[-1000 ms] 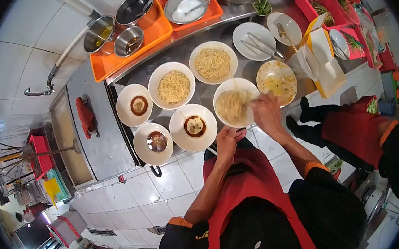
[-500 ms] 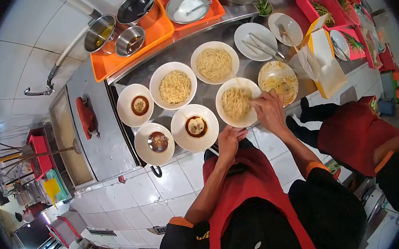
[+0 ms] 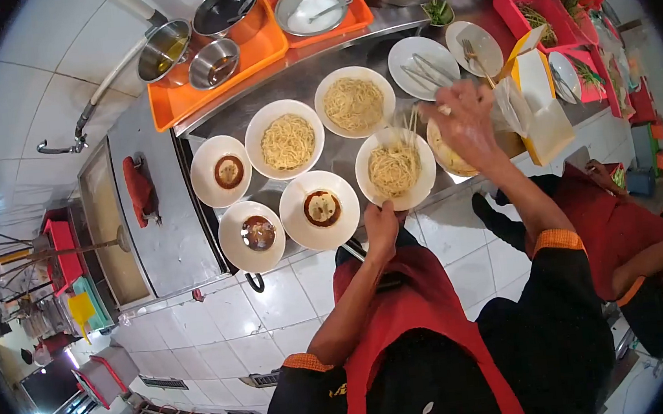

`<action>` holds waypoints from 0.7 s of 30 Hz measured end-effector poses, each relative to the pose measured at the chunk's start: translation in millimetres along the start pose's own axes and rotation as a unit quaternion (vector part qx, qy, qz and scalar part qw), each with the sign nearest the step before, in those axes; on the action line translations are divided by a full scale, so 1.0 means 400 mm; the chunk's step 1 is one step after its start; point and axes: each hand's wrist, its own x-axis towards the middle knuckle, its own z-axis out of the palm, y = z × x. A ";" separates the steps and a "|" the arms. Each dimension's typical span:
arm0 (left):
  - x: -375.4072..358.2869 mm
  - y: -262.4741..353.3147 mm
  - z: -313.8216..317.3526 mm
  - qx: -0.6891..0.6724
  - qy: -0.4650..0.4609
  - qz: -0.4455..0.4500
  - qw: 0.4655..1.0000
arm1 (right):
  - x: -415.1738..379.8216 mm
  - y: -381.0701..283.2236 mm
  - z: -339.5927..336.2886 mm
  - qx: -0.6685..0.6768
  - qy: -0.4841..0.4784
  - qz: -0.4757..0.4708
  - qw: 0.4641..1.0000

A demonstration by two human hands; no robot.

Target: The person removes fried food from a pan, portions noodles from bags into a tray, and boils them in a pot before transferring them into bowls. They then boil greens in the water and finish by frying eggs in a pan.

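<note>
Your right hand (image 3: 466, 120) rose from the noodle bowl (image 3: 395, 168), chopsticks (image 3: 411, 121) pinched and trailing strands just below your grip. Your left hand (image 3: 384, 222) stayed pressed on the bowl's near rim. That lift loosened the portion; it sat mixed beneath your fingers.

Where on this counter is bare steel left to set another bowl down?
Free: the flat steel top between the red cloth and the sauce bowls. Crowded: noodle bowls sit rim to rim, and the right hand with chopsticks hangs over them.
</note>
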 end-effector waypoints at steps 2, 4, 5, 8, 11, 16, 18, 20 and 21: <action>-0.001 0.011 0.013 -0.032 0.003 0.023 0.999 | 0.053 0.034 0.039 -0.019 0.001 0.018 1.000; 0.008 0.003 0.000 -0.009 -0.011 0.021 1.000 | 0.093 0.031 0.121 0.024 -0.072 0.021 0.997; 0.014 -0.001 -0.007 0.015 -0.027 0.016 0.999 | 0.109 0.037 0.149 0.065 -0.148 0.027 0.987; -0.016 0.047 -0.001 0.033 -0.021 -0.004 0.999 | 0.126 0.096 0.153 0.318 -0.217 0.145 0.911; -0.022 0.056 0.000 0.000 -0.028 -0.002 1.000 | 0.150 0.150 0.092 0.426 -0.192 0.174 0.867; -0.014 0.045 -0.004 0.010 -0.029 -0.001 1.000 | 0.199 0.149 -0.109 0.366 -0.110 0.131 0.915; -0.012 0.045 -0.003 0.016 -0.023 -0.005 1.000 | 0.210 0.140 -0.116 0.324 -0.073 0.112 0.937; -0.010 0.042 -0.004 -0.005 -0.018 -0.012 1.000 | 0.226 0.114 -0.095 0.232 -0.015 0.056 0.971; -0.011 0.039 -0.001 -0.008 -0.015 -0.013 1.000 | 0.217 0.099 -0.062 0.234 -0.017 0.053 0.971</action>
